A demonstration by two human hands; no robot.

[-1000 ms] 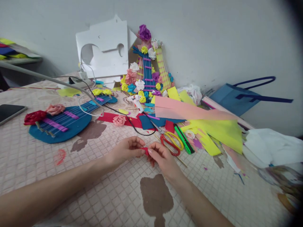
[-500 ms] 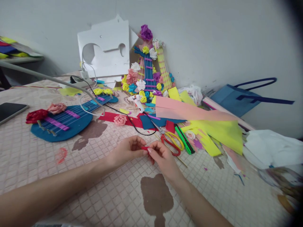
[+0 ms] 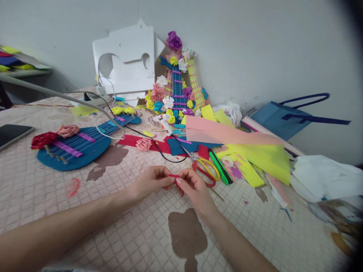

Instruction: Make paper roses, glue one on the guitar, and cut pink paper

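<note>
Pinching a little red paper-like strip (image 3: 173, 175), the left hand (image 3: 154, 180) and right hand (image 3: 193, 185) are close together above the pale checked bench (image 3: 127, 230), near red-and-yellow-handled metal scissors (image 3: 197, 161).

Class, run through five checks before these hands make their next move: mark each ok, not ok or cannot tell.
1. Red piece held: ok, pinched by fingers of left hand and right hand.
2. Black cable off both hands: ok, it loops beyond them.
3. Green cutter blade retracted: cannot tell.
4. Glue gun hot: cannot tell.
5. Sheets sorted: not ok, pink sheet overlaps yellow sheet.
</note>
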